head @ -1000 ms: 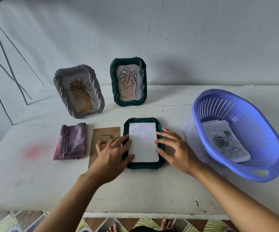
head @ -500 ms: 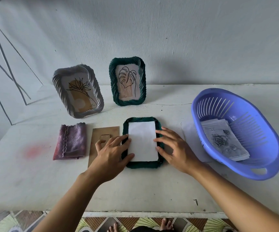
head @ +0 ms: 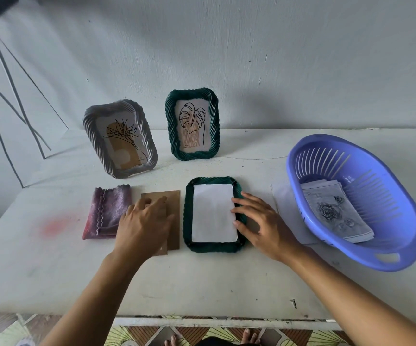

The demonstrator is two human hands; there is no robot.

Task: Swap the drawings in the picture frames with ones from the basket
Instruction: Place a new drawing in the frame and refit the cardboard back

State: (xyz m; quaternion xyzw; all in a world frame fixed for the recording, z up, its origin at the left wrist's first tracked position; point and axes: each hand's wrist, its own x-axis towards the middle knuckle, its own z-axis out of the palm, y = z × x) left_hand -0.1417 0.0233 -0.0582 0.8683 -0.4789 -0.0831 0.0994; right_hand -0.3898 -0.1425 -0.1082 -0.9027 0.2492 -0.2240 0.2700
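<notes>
Left grip [head: 144, 222] lies palm-down, seemingly flat; right grip [head: 260, 227] is splayed, likewise palm-down.

- Blue-violet oval basket [head: 382, 196]: moulded plastic with slotted walls, smooth, with a soft sheen.
- Stack of grey rose drawings [head: 337, 211] inside it: matt paper.
- Dark green rectangular picture frame lying face down [head: 212, 247]: ridged, rope-like moulding, slightly glossy.
- White rectangular sheet [head: 213, 213] in its back: smooth matt paper.
- Brown rectangular backing board [head: 173, 208]: matt, like fibreboard.
- Folded purple cloth [head: 112, 208]: fuzzy and soft.
- White table top [head: 52, 270]: matt, scuffed paint.
</notes>
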